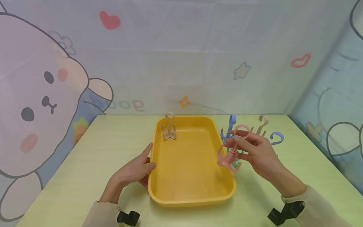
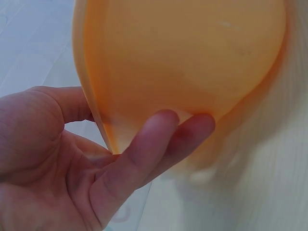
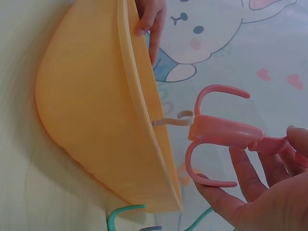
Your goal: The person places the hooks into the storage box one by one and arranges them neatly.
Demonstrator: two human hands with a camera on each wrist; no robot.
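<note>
My left hand (image 1: 133, 170) grips the left wall of a yellow tray (image 1: 193, 164), with the thumb over the rim and the fingers against the outside, as the left wrist view shows. My right hand (image 1: 259, 153) pinches a pink multi-prong hook (image 1: 226, 160) by its curved top. That hook hangs tilted over the tray's right rim, prongs toward the tray. Inside the tray, at the far left corner, stands a beige multi-prong hook (image 1: 169, 134). The right wrist view shows only its curved top (image 3: 171, 120) above the rim.
Right of the tray, partly behind my right hand, are a blue hook (image 1: 232, 120), another beige hook (image 1: 264, 121), a second blue hook (image 1: 278, 137) and a green hook (image 3: 112, 219). A printed cloth wall (image 1: 181, 63) rises behind the pale table (image 1: 119, 135).
</note>
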